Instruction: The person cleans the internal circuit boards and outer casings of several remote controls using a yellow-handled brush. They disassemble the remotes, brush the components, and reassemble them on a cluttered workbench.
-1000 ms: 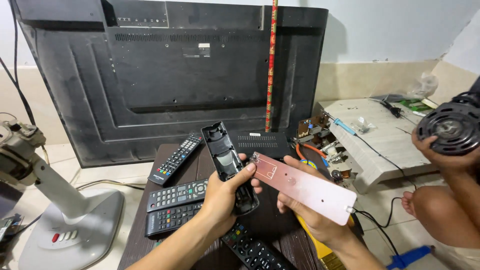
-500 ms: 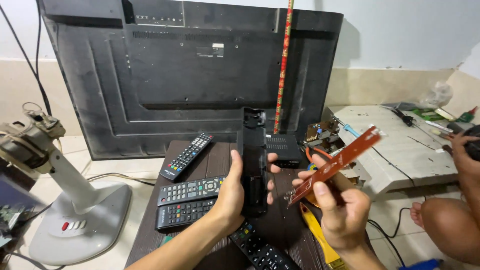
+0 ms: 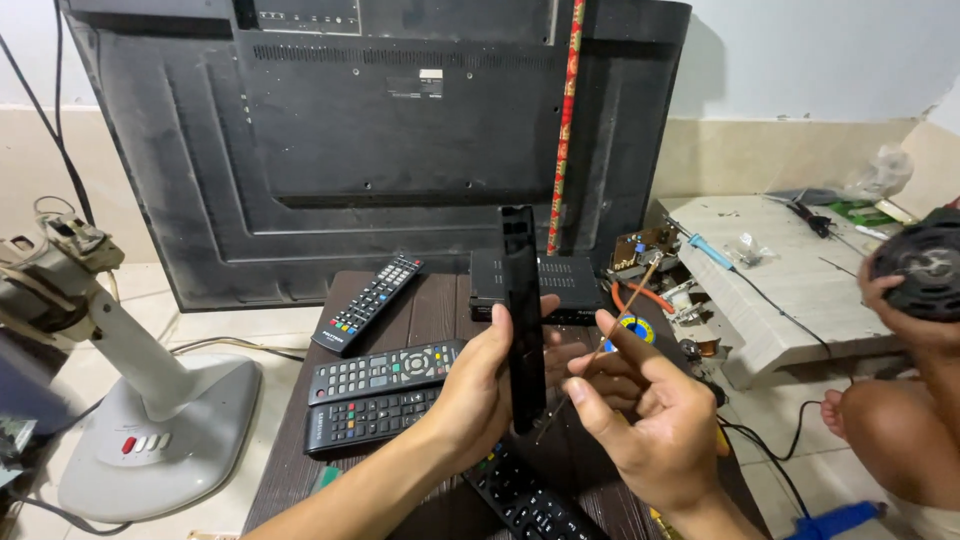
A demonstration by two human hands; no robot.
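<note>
The left hand (image 3: 485, 385) is gripping the black remote shell (image 3: 521, 310) upright, above the table (image 3: 300, 450). The right hand (image 3: 650, 420) is pinching a thin board (image 3: 605, 340) edge-on, just beside the shell.

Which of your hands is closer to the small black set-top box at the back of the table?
Left. The left hand holds the black remote shell upright just in front of the set-top box. The right hand pinches a thin circuit board lower, nearer the camera.
</note>
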